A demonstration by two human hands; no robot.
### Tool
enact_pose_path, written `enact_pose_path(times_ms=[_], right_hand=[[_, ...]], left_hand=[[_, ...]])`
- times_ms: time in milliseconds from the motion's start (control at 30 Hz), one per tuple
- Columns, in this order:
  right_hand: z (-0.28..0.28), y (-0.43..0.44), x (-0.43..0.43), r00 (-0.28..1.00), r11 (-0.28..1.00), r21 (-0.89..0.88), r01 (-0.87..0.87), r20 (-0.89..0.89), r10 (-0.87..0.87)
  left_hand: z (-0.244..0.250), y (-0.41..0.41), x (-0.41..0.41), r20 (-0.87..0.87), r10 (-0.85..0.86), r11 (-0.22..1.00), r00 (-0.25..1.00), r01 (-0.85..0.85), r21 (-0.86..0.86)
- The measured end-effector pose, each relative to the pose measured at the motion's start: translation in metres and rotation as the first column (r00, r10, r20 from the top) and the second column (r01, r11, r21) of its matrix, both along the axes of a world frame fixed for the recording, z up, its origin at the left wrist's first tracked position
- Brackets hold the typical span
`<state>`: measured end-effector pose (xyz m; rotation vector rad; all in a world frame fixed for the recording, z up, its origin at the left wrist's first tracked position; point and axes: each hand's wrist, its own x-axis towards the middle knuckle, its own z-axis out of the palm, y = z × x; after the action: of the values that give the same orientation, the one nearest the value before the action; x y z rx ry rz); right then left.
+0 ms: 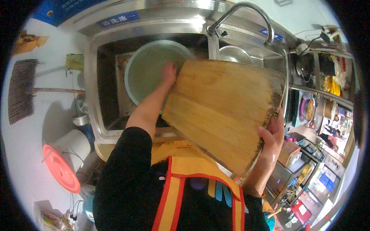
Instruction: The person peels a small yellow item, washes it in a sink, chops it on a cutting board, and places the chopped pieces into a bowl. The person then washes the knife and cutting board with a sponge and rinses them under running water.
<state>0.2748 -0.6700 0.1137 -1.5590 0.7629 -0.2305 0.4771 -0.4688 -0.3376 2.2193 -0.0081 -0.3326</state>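
Note:
A large wooden cutting board (219, 106) with dark, worn edges lies tilted in front of me, over the right part of the sink. My right hand (271, 130) grips its right edge, thumb on the top face. At the board's left edge is my left hand (170, 73), blurred, above a round pale green basin (147, 69); whether its fingers hold the board cannot be told. The basin stands in the left bowl of the stainless steel sink (94, 86). A curved metal faucet (245, 5) rises behind the board.
A round metal bowl (235, 53) sits in the right sink bowl, partly behind the board. On the left wall hang a brush-like broom (23, 91) and a metal ladle (81, 119), above a white bucket (75, 147) and pink lid (60, 169). Metal shelving (321, 93) stands at the right.

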Motion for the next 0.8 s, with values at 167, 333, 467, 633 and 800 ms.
enact_pose_path(times_ms=[167, 333, 467, 633, 800], right_hand=[[-0.003, -0.010, 0.008, 0.996, 0.992, -0.089, -0.089, -0.035, 0.087], [-0.012, -0.014, 0.005, 0.996, 0.995, -0.048, -0.088, 0.030, 0.089], [-0.004, 0.008, 0.019, 0.986, 0.991, 0.022, -0.135, 0.102, 0.133], [0.013, 0.029, 0.034, 0.980, 0.981, -0.031, -0.193, 0.035, 0.195], [0.004, 0.024, 0.021, 0.991, 0.983, -0.131, -0.129, 0.027, 0.133]], left_hand=[[-0.043, 0.059, -0.012, -0.193, 0.173, 0.940, 0.966, -0.104, 0.325], [0.198, 0.000, -0.028, -0.094, 0.177, 0.948, 0.980, -0.196, -0.252], [0.307, -0.042, -0.068, -0.068, -0.107, 0.793, 0.992, 0.044, -0.608], [0.358, -0.095, -0.091, 0.448, -0.016, 0.685, 0.894, 0.336, -0.646], [0.302, -0.120, -0.049, 0.563, 0.087, 0.904, 0.822, 0.172, -0.390]])
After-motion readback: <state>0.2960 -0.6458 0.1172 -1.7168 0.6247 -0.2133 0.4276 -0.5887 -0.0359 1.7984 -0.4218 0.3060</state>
